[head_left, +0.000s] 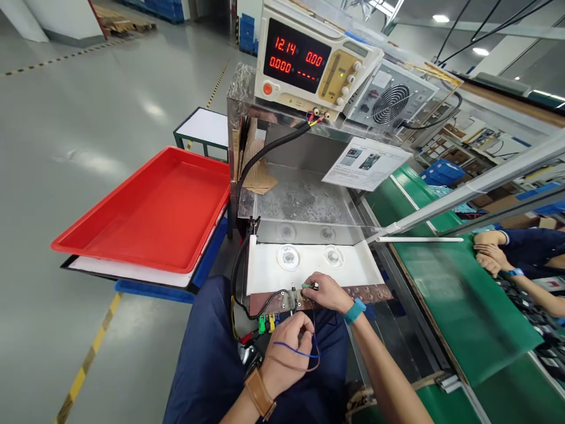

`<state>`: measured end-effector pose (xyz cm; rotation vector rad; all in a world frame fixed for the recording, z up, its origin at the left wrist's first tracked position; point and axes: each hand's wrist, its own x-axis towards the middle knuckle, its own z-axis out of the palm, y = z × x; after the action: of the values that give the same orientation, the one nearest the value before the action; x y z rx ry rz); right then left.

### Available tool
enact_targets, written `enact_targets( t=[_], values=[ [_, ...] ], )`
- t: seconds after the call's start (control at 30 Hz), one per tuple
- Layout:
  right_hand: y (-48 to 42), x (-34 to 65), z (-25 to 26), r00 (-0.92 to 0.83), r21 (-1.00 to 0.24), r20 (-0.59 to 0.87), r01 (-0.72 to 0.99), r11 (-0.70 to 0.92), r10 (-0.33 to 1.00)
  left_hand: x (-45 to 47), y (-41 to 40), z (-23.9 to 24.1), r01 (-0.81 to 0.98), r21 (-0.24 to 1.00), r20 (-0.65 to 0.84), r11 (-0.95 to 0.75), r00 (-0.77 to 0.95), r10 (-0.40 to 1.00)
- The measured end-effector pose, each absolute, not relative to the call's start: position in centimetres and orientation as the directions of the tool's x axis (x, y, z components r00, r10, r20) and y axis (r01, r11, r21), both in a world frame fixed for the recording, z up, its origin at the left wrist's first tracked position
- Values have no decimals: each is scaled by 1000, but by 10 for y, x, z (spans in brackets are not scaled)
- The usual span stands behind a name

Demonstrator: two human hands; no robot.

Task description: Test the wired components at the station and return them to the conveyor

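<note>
My left hand, with a brown strap at the wrist, is closed with its fingers curled just below a brown strip with metal studs. What its fingertips grip is hidden. A blue wire and a brown wire loop across the back of this hand. My right hand, wearing a teal wristband, pinches a small green-ended part over the strip. Between the hands sits a small clamp-like fixture with a black cable. Green, yellow and blue connectors hang at the strip's left.
A power supply with lit red digits stands on the metal shelf above. Behind my hands is a white tray with two round discs. A red tray lies at left. A co-worker's hands rest by the green conveyor.
</note>
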<state>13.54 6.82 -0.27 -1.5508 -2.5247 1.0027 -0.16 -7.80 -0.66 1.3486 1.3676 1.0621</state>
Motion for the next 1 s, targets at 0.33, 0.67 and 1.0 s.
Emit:
enact_targets(
  t=[0.33,0.67,1.0],
  values=[
    [52,154,4,-233,-674,-92,731,111,968,-7,-6,-16,758,642,64,-116,97,993],
    [-42,296,73,374,-565,90,782,-261,923,8,27,-29,839,528,-48,-135,188,981],
    [-113,363,-16,668,-142,-5,736,-662,744,15,34,-23,861,498,-100,-108,181,978]
  ],
)
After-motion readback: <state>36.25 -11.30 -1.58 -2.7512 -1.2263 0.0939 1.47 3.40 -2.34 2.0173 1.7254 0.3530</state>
